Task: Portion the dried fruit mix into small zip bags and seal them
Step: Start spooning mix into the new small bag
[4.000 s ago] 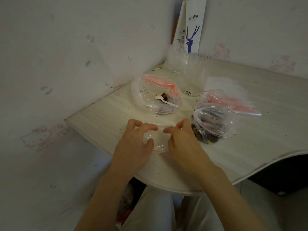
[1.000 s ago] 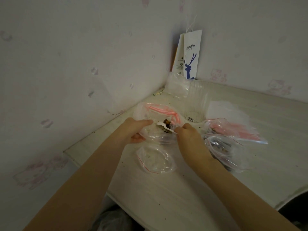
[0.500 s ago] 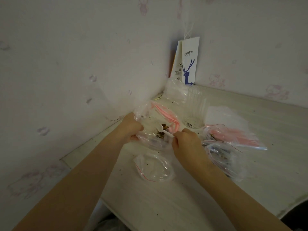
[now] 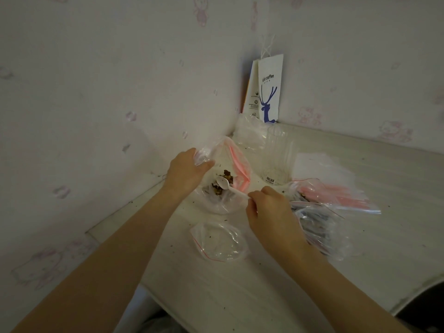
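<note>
The left hand (image 4: 186,173) grips the near rim of the large clear plastic zip bag with a pink seal strip (image 4: 219,204), fingers curled round the film and pulling it up and away. This seems meant to hold the mouth wide, so the floppy sides do not fold over the contents. The brown dried fruit mix (image 4: 227,176) sits low in that bag, which rests on the pale wood-grain tabletop (image 4: 264,296) near the wall corner.

The right hand (image 4: 270,212) pinches the handle end of the small white plastic spoon (image 4: 231,188), whose bowl lies in the fruit, likely ready to scoop. Just in front lies the small clear zip bag with a thin red seal line (image 4: 219,241). It is flat, apparently open and almost empty (only crumbs show inside), close enough for a short carry. To the right sit filled clear bags of dark fruit (image 4: 319,227).

Four seconds ago both hands were working at the small bag by the tabletop's front edge. Now it lies alone and both hands are at the large bag. Since half a second ago the left hand has drawn the rim higher, and the spoon's bowl shows more plainly.
</note>
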